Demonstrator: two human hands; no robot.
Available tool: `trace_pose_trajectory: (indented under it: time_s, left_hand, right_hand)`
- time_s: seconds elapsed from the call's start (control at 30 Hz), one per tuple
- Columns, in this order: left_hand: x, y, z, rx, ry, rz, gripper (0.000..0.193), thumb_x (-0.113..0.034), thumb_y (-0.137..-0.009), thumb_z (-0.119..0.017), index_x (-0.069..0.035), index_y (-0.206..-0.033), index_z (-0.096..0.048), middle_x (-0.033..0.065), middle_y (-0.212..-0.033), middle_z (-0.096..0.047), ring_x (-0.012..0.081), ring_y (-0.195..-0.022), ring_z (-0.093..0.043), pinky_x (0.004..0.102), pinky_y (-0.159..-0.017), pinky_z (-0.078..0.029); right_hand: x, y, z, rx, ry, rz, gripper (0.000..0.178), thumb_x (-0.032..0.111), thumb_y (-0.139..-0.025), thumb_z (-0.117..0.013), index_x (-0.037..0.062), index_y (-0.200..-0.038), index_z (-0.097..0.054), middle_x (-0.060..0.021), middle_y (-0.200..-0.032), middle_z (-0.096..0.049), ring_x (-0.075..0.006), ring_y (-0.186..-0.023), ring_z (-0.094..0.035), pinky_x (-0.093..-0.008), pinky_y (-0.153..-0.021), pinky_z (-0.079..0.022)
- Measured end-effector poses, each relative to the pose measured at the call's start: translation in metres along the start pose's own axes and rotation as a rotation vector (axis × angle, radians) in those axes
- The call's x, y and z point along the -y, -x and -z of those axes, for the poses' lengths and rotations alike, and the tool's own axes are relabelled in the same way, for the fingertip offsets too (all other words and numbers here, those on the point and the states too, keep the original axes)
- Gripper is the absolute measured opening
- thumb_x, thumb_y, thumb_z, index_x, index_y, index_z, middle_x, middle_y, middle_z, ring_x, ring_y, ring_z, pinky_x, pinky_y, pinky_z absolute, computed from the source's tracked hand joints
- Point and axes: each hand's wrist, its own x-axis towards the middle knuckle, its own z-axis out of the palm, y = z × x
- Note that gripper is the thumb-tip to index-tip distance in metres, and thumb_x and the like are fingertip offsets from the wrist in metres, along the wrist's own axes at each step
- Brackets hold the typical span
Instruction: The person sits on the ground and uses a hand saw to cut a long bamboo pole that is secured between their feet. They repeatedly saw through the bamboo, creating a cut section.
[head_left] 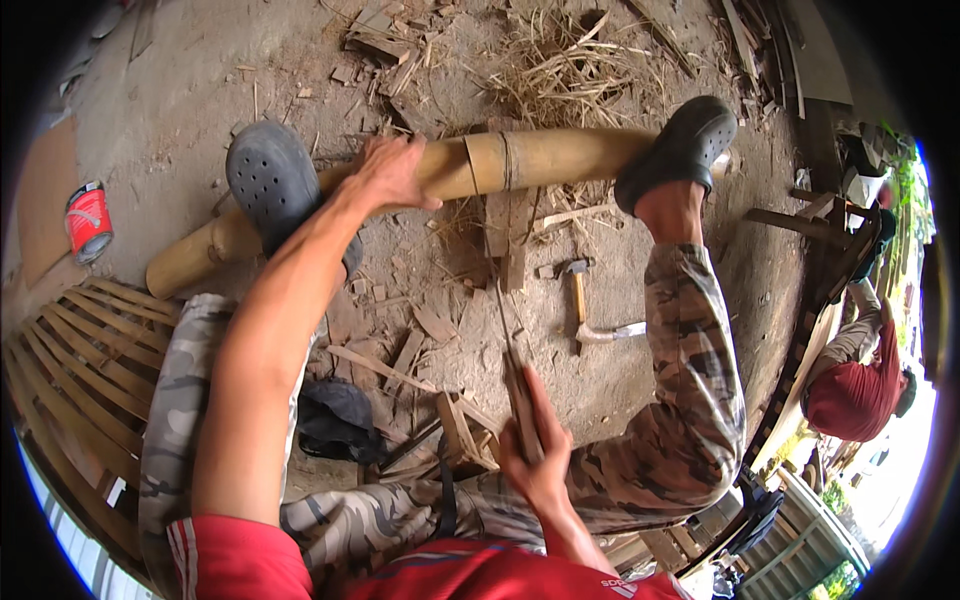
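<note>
A thick tan bamboo pole [560, 157] lies across the ground in front of me, over a wooden block [497, 228]. My left hand [392, 172] is closed over the pole, left of its dark node ring. In my right hand [535, 448] is the handle of a handsaw [522, 395]. The thin blade, seen nearly edge-on, runs away from me up to the pole, just left of the node; how deep it sits in the bamboo I cannot tell. My dark clogs, the left clog [270, 180] and the right clog [690, 145], rest on the pole on either side.
A hammer [577, 290] and a pale-handled blade tool [612, 333] lie right of the saw. Bamboo shavings [575, 70] and wood scraps litter the ground. At left are a red can [88, 222] and a slatted bench [85, 350]. Another person [855, 390] sits far right.
</note>
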Motion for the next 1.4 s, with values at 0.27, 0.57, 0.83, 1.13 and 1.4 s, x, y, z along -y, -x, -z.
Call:
trace_pose_trajectory:
  time_s: [0.27,0.57,0.83,1.13,1.4]
  left_hand:
    - [-0.010,-0.009,0.004,-0.110,0.049,-0.088,0.089,-0.058,-0.053,-0.085,0.008,-0.107,-0.060,0.0154,-0.079,-0.063,0.0263,-0.069,-0.061,0.0400,-0.067,-0.052]
    - [-0.003,-0.003,0.003,0.028,0.005,0.032,0.109,-0.067,-0.053,-0.084,0.006,-0.127,-0.054,0.0142,-0.092,-0.060,0.0274,-0.082,-0.058,0.0439,-0.083,-0.046]
    - [0.001,-0.007,0.002,-0.036,-0.006,-0.029,0.095,-0.069,-0.050,-0.086,0.004,-0.106,-0.060,0.0120,-0.082,-0.061,0.0229,-0.072,-0.057,0.0369,-0.073,-0.046]
    - [-0.013,0.006,0.009,0.108,0.075,0.078,0.106,-0.061,-0.055,-0.085,0.009,-0.128,-0.053,0.0266,-0.109,-0.068,0.0389,-0.099,-0.067,0.0486,-0.092,-0.052]
    - [0.020,-0.004,-0.003,-0.079,-0.033,-0.016,0.096,-0.075,-0.053,-0.081,0.005,-0.102,-0.060,0.0074,-0.078,-0.056,0.0182,-0.066,-0.053,0.0351,-0.061,-0.042]
  right_hand:
    - [0.018,-0.204,-0.049,-0.085,-0.031,-0.041,0.067,-0.001,-0.084,-0.058,0.0071,-0.149,-0.046,-0.0213,-0.133,-0.063,-0.0248,-0.116,-0.064,-0.0317,-0.096,-0.050]
    - [-0.002,-0.022,-0.010,-0.034,0.066,0.141,0.080,-0.009,-0.075,-0.058,0.0056,-0.152,-0.040,-0.0200,-0.145,-0.054,-0.0264,-0.130,-0.057,-0.0303,-0.094,-0.052]
    - [-0.015,-0.182,-0.061,-0.180,0.078,0.280,0.067,0.002,-0.084,-0.062,0.0040,-0.149,-0.044,-0.0252,-0.134,-0.060,-0.0339,-0.119,-0.063,-0.0388,-0.098,-0.051]
    - [-0.006,-0.129,-0.048,-0.063,0.013,0.055,0.075,-0.009,-0.075,-0.052,0.0059,-0.148,-0.046,-0.0212,-0.143,-0.055,-0.0247,-0.131,-0.056,-0.0314,-0.106,-0.044]
    - [-0.008,-0.065,-0.027,-0.089,0.045,0.072,0.075,-0.007,-0.079,-0.059,0.0083,-0.150,-0.044,-0.0193,-0.144,-0.054,-0.0291,-0.131,-0.055,-0.0363,-0.105,-0.048]
